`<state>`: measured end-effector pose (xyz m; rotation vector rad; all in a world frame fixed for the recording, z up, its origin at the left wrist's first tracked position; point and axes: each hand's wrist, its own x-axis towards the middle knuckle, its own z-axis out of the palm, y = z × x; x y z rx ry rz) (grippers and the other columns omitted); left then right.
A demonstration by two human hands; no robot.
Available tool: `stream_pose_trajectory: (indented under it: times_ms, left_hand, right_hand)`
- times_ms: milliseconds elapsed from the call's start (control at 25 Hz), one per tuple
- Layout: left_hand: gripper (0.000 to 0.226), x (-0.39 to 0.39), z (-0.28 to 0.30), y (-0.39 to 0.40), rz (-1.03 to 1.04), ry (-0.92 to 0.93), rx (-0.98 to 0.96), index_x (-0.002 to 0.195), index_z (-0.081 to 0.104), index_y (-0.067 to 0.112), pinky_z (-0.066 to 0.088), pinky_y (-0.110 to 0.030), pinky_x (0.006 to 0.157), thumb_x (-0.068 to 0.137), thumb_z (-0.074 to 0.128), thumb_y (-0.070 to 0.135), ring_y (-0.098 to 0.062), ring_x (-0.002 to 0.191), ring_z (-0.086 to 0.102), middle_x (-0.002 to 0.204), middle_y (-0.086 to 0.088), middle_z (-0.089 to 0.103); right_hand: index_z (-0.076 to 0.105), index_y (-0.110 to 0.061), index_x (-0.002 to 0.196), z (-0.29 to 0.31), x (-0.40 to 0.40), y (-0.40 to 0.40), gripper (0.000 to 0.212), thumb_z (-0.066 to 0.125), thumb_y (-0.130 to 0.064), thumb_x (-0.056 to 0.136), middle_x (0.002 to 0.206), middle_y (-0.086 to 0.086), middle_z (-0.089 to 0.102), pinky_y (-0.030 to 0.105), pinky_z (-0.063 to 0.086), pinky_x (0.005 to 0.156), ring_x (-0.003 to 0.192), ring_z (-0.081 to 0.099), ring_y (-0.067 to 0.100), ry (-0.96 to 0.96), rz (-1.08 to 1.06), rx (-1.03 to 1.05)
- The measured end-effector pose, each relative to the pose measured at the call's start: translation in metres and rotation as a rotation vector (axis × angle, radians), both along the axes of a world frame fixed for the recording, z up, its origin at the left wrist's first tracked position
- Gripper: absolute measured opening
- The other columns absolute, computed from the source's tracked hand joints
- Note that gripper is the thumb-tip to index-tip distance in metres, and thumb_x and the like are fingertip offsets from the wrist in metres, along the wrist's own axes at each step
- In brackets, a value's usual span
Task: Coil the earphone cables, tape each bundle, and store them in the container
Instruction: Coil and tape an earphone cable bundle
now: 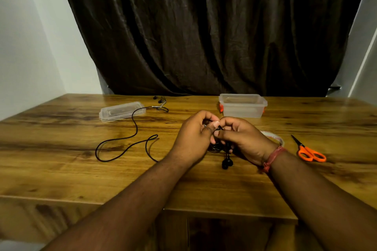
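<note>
- Head view looks down on a wooden counter (61, 149) with a dark curtain (204, 26) hanging behind it.
- Left hand (193, 138) and right hand (242, 138) meet above the middle of the counter, both with fingers curled.
- Between them sits a coiled black earphone bundle (219, 145); the left thumb presses against it near the top, and the right fingers (221, 133) wrap round it from the other side, so both hands grip it.
- Two black earbuds (227, 162) hang from the bundle below the right hand, down near the counter surface.
- A red thread band (273, 158) circles the right wrist.
- A second earphone cable (130, 136) lies loose on the counter to the left of the hands, looping in long curves; its far end runs up to its earbuds (160, 101) near the back edge.
- A clear container (242, 106) with orange clips stands open at the back, just beyond the hands.
- Its clear lid (122, 111) lies flat, well apart to the left, with the loose cable passing its right end.
- A roll of clear tape (274, 137) rests on the counter just behind the right wrist, partly hidden by it.
- Orange-handled scissors (308, 150) lie to the right of the tape, blades pointing toward the back left.
</note>
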<state>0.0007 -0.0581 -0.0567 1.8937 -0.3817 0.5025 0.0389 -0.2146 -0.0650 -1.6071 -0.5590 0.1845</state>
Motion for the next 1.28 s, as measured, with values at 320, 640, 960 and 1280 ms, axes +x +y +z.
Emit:
stream_pose_trajectory:
  times_ms: [320,640,960,1280]
  left_hand:
    - [0.005,0.003,-0.003,0.001,0.003,0.051,0.03,0.098,0.062,0.017,0.049,-0.026,0.056,0.098,0.057,0.014,-0.009,0.056,0.058,0.068,-0.009,0.066]
    - [0.012,0.002,-0.002,0.005,-0.022,0.073,-0.005,0.093,0.061,0.024,0.047,-0.027,0.055,0.099,0.056,0.014,-0.01,0.056,0.054,0.062,0.001,0.059]
    - [0.014,-0.003,0.001,0.004,-0.108,0.039,0.036,0.092,0.061,0.025,0.05,-0.031,0.058,0.098,0.057,0.013,-0.009,0.055,0.055,0.059,0.0,0.058]
    - [0.018,0.002,-0.003,0.006,-0.07,-0.009,0.135,0.089,0.06,0.033,0.055,-0.041,0.065,0.097,0.059,0.016,-0.011,0.056,0.06,0.058,0.003,0.062]
  right_hand:
    - [0.067,-0.017,0.091,-0.007,0.0,0.004,0.014,0.065,-0.029,0.083,0.086,0.015,0.072,0.052,0.054,0.074,0.077,0.063,0.038,-0.251,-0.127,-0.233]
    - [0.066,0.003,0.095,0.001,-0.003,0.002,0.017,0.05,0.002,0.092,0.084,0.024,0.067,0.028,0.052,0.07,0.081,0.063,0.031,0.252,0.018,0.333]
    - [0.066,0.0,0.097,0.006,-0.006,-0.003,0.017,0.06,-0.006,0.083,0.088,0.026,0.068,0.028,0.056,0.06,0.07,0.07,0.028,0.278,0.063,0.332]
    - [0.063,0.005,0.105,-0.003,0.003,0.004,0.016,0.058,0.004,0.09,0.09,0.026,0.067,0.04,0.048,0.075,0.08,0.063,0.034,0.088,-0.115,0.242]
